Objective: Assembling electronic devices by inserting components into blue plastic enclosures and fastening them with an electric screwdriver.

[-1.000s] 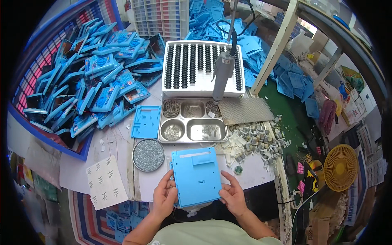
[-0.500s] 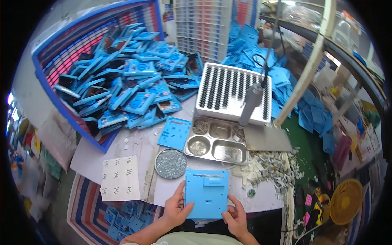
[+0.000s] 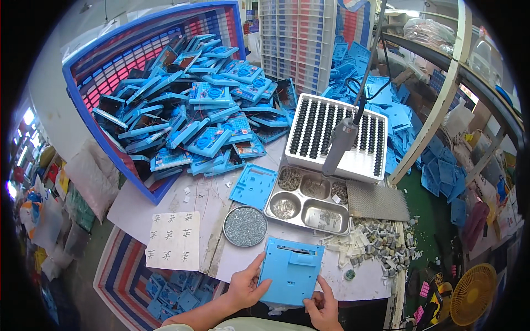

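Observation:
A flat, squarish blue plastic casing is held between my two hands, near the front edge of the table. It has a slot near its far edge, a raised block and small holes. My left hand grips its left side, thumb over the surface. On the lower right corner, my right hand closes with its fingers at the edge. Just beyond the casing is a round dish of small grey metal pieces. A steel compartment tray with small metal parts sits beyond it, and a grey electric screwdriver hangs above that tray.
A blue-rimmed crate heaped with blue casings stands at left. A white tray carries rows of black parts. Another blue panel, a metal plate, loose small parts and a marked card lie on the table.
The whole view has shifted, so the scene sits farther right and lower. The casing has tilted slightly, its far edge turning clockwise; both hands keep their hold.

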